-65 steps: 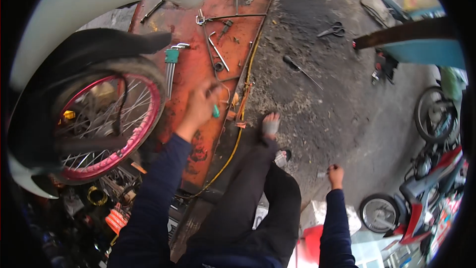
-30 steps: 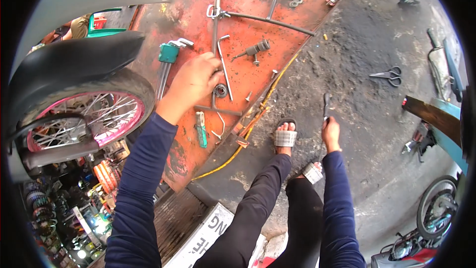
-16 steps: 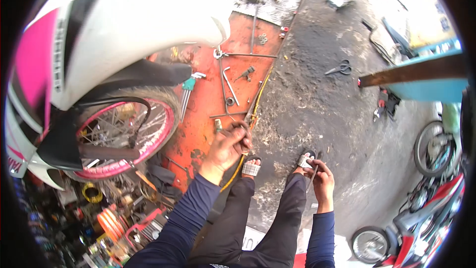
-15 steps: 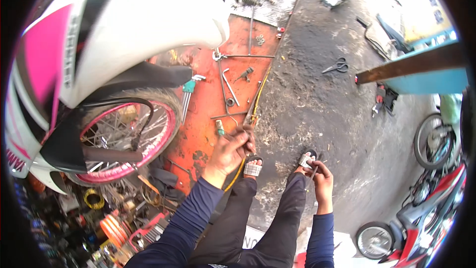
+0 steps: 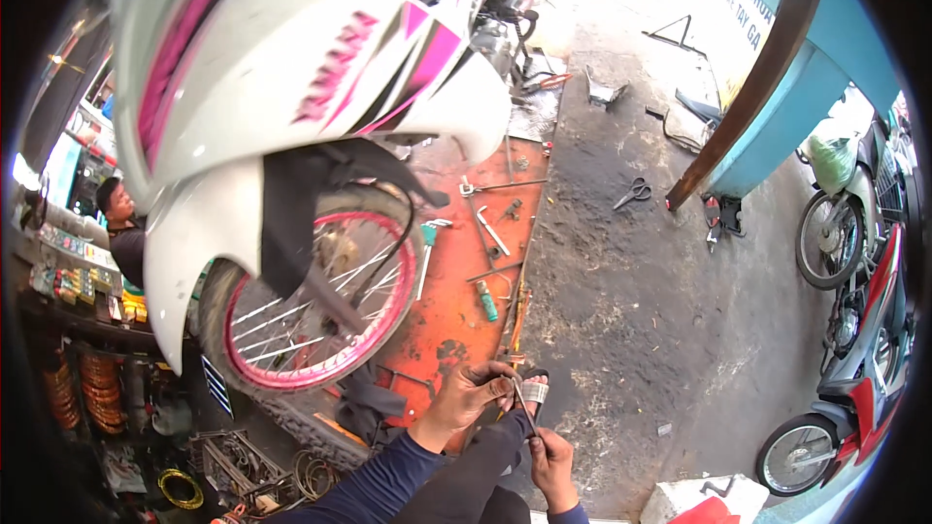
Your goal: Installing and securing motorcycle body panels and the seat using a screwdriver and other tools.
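Observation:
My left hand is closed in a pinch in front of my leg. What its fingertips hold is too small to make out. My right hand grips the lower end of a thin dark rod, and the rod's upper end meets the left fingertips. Ahead and to the left stands a white and pink motorbike. Its spoked front wheel has a pink rim.
On the orange floor plate lie a hex key set, a T-handle wrench and a green-handled tool. Scissors rest on the dark floor. A brown post and parked motorbikes stand right; a person is far left.
My view has swung left and up, showing more of the motorbike and a person. My hands have come together, and the rod in my right hand now reaches my left fingertips.

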### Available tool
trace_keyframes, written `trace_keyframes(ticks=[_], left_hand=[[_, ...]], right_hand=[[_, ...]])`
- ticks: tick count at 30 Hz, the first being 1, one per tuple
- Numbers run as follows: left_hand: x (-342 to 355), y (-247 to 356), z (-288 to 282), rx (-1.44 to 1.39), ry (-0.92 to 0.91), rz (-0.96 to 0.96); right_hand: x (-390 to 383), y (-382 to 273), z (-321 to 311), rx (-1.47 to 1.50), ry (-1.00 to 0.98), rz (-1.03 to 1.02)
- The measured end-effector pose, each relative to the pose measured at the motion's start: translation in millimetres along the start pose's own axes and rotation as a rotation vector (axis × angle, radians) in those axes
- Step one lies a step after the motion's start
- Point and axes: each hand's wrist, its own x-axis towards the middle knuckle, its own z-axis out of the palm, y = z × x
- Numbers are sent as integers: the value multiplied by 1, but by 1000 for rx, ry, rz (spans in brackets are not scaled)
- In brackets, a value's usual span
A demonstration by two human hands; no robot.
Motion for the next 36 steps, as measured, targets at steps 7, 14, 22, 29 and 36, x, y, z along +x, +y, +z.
trace_keyframes(ticks=[7, 14, 22, 29, 36], left_hand=[[-107, 36, -34, 54, 97, 107], [-160, 84, -65, 499, 158, 15], [-159, 132, -95, 466, 187, 84], [-138, 194, -111, 535, 162, 38], [-126, 211, -136, 560, 66, 172]], right_hand=[[-85, -31, 52, -25, -36, 17], [-95, -75, 72, -284, -51, -92], [-71, -94, 131, -116, -108, -47], [-46, -111, 193, -209, -30, -128], [-18, -102, 253, 258, -98, -37]])
